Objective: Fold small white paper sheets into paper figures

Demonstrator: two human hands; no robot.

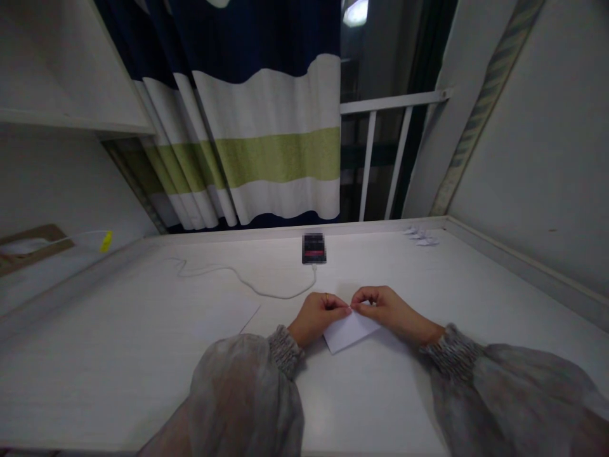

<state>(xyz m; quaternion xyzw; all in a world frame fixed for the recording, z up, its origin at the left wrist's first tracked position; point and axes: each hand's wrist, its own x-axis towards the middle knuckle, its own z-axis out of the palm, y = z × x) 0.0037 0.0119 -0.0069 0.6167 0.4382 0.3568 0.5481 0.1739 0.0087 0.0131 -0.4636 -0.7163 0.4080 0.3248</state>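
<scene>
A folded sheet of white paper (351,332) is between my hands, just above or on the white desk. My left hand (318,316) pinches its upper edge, thumb and fingers pressed together, a ring on one finger. From the other side my right hand (392,314) pinches the same edge, its fingertips almost meeting the left ones. The paper's lower corner points toward me. Parts of its top edge are hidden behind the fingers.
Behind my hands a phone (314,248) with a blurred screen stands on the desk (375,406), joined to a white cable (259,291). Another white sheet (228,317) lies left. Several small folded paper pieces (421,237) sit at the back right. A curtain (276,127) hangs beyond.
</scene>
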